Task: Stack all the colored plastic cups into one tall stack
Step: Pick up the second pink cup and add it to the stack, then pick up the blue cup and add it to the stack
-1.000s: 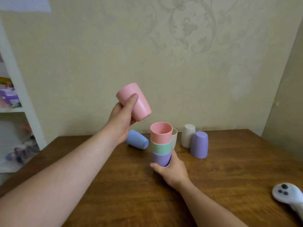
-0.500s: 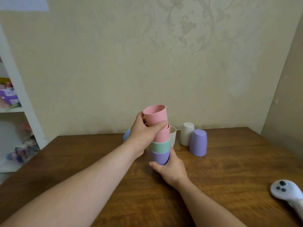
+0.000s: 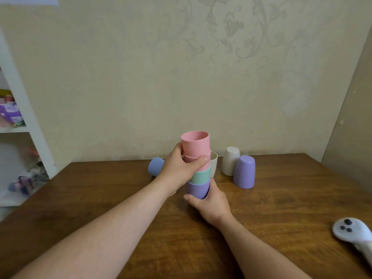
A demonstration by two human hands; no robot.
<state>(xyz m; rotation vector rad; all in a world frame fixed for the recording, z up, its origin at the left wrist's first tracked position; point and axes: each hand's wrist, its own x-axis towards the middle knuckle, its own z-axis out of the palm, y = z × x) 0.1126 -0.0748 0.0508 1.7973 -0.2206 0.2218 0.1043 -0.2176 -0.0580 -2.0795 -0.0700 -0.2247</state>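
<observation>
Your left hand [image 3: 182,168] is closed around the top pink cup [image 3: 195,144], which sits in the stack [image 3: 198,172] at the middle of the bench [image 3: 281,198]. Your right hand [image 3: 211,204] grips the purple cup [image 3: 196,189] at the bottom. A blue cup [image 3: 155,166] lies on the left; a white cup [image 3: 230,161] and a lilac cup [image 3: 244,171] stand inverted on the right.

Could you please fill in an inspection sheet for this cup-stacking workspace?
Surface: wooden table, bare wood showing.
Job's things: stack of four, purple base, green, two pink; blue cup on its side; cream cup upright behind stack; white cup and purple cup upside down.
Clutter: white controller at right edge.
Grips: left hand around pink cups; right hand holds base.
Cables: nothing seen.
Surroundings: patterned wall; shelf at left.
</observation>
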